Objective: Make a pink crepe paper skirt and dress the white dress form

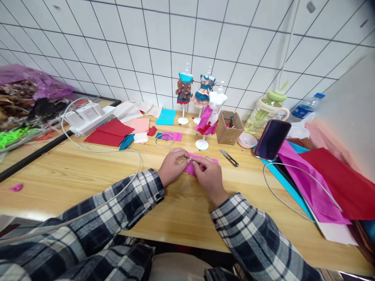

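My left hand (175,167) and my right hand (210,174) meet at the fingertips over a magenta piece of crepe paper (191,169) on the table. Both are closed in a pinch at one small pale, shiny spot, too small to name. Just beyond them stands a small white dress form (217,102) on a round base, draped in magenta and red crepe paper. A pair of black-handled thread snips (229,157) lies to the right of my right hand. Behind are two more dress forms, one in a brown and teal dress (184,91), one in a ruffled teal and peach dress (204,91).
A cardboard box (230,128), a pink bowl (247,140), a propped phone (272,138) and a green-lidded jug (268,109) stand at right, beside stacked coloured sheets (336,183). Red paper pieces (109,132) and a power strip (92,121) lie left. A cable (140,160) crosses my left sleeve.
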The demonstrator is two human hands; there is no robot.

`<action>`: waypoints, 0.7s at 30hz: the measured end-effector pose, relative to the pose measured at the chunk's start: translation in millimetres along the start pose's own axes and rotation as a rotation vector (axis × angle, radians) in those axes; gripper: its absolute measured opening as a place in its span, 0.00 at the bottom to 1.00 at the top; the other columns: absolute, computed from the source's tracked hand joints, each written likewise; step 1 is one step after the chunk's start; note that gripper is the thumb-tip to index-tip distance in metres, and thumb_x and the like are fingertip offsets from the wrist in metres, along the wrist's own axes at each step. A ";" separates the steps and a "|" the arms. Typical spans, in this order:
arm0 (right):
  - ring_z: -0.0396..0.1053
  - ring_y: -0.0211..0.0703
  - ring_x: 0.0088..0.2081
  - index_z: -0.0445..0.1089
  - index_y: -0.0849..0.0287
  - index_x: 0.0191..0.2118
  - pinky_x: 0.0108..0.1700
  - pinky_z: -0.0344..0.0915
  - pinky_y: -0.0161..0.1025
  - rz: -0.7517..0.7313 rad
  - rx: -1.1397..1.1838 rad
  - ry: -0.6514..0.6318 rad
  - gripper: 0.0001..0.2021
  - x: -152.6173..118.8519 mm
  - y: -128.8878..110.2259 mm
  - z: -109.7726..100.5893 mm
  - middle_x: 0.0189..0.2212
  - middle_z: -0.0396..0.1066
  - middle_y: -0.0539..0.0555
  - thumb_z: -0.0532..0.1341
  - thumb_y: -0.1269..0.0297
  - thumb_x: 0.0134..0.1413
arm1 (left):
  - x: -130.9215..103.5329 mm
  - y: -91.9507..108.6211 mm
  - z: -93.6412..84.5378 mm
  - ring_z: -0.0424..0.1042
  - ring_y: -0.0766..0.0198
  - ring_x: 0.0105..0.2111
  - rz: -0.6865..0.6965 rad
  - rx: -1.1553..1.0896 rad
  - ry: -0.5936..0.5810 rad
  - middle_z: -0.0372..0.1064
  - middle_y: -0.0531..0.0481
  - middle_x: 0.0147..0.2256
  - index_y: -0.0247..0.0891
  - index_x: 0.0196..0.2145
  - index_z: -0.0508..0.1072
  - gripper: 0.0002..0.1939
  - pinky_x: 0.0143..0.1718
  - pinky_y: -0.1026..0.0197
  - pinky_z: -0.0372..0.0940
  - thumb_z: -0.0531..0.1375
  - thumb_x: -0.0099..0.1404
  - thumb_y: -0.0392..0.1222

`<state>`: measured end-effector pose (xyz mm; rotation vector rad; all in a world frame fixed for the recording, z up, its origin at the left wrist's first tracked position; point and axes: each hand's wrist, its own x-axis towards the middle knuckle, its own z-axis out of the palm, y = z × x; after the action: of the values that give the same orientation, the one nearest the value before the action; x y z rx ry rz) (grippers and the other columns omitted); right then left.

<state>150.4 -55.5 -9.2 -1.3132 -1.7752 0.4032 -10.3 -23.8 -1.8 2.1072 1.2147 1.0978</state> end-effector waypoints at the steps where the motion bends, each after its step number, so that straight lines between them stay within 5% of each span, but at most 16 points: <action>1: 0.69 0.40 0.31 0.78 0.56 0.40 0.34 0.64 0.37 0.003 -0.002 -0.003 0.10 0.0 0.2 -0.4 0.31 0.75 0.52 0.59 0.67 0.56 | -0.5 0.5 -0.7 0.70 0.59 0.38 0.000 -0.002 -0.005 0.73 0.49 0.33 0.37 0.29 0.72 0.06 0.47 0.56 0.61 0.57 0.60 0.40; 13: 0.68 0.40 0.30 0.78 0.57 0.39 0.34 0.63 0.37 -0.032 -0.039 -0.059 0.10 1.3 3.5 -2.7 0.30 0.75 0.52 0.59 0.67 0.56 | -1.7 -8.7 2.4 0.73 0.62 0.33 -0.048 -0.172 -0.014 0.74 0.48 0.29 0.36 0.24 0.75 0.06 0.38 0.59 0.66 0.60 0.57 0.38; 21: 0.68 0.40 0.29 0.77 0.56 0.34 0.33 0.62 0.36 0.035 0.005 -0.082 0.07 2.1 2.2 -2.7 0.28 0.75 0.51 0.61 0.65 0.53 | -4.1 3.6 0.5 0.69 0.64 0.32 0.008 0.026 0.011 0.71 0.52 0.27 0.37 0.21 0.70 0.06 0.41 0.59 0.62 0.61 0.55 0.37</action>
<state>153.8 -53.4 -8.2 -1.3424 -1.8200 0.4867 -9.3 -29.2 -1.2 2.1297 1.2335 1.1033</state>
